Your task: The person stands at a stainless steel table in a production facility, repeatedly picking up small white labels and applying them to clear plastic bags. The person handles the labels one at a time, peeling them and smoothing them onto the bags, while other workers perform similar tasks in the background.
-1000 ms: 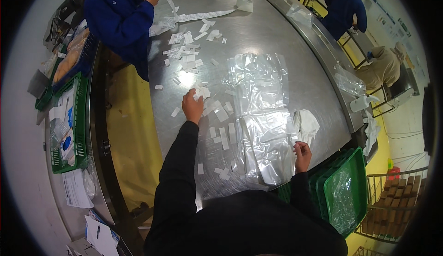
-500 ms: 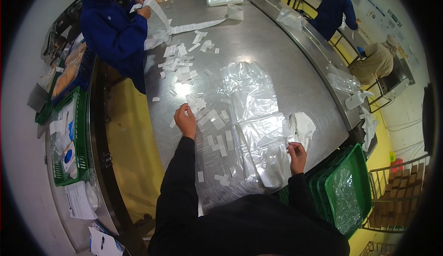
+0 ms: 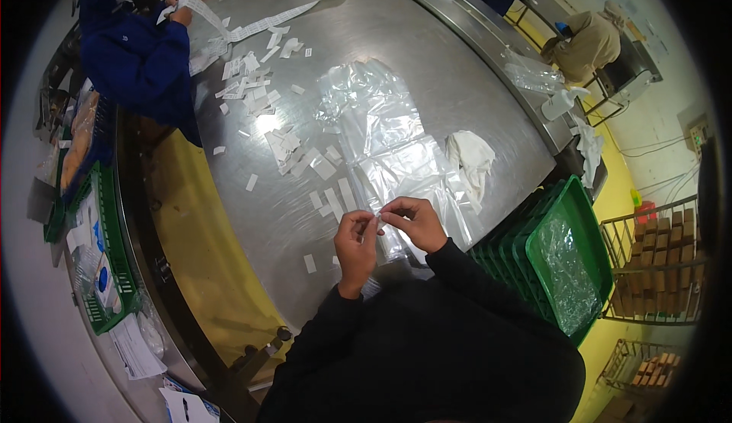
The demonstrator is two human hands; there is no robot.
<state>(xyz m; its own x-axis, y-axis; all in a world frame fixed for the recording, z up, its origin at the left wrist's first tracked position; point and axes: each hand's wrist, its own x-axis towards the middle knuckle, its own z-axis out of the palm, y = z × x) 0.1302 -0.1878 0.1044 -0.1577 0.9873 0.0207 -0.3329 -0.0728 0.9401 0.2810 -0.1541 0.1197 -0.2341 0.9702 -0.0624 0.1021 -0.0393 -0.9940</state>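
Observation:
My left hand [image 3: 357, 251] and my right hand [image 3: 418, 227] meet over the near end of the bag stack, fingertips pinched together. Between them shows a bit of a small white label [image 3: 378, 220], mostly covered by the fingers. Beneath and beyond lies a flat stack of clear plastic bags [image 3: 387, 137] on the steel table [image 3: 252, 248]. Loose white labels [image 3: 284, 149] are scattered left of the bags, with several single ones close to my left hand. Right of the bags rests a crumpled white cloth [image 3: 470, 162].
Across the table at the left, a person in blue [image 3: 137, 65] handles a long strip of labels [image 3: 274, 20]. Stacked green crates [image 3: 568, 263] stand at the near right edge. A spray bottle [image 3: 560, 104] sits on the right ledge. Another green crate [image 3: 103, 270] is at far left.
My left hand has come from the label pile toward me and right; my right hand has moved left from the bags' edge to meet it. The view has shifted.

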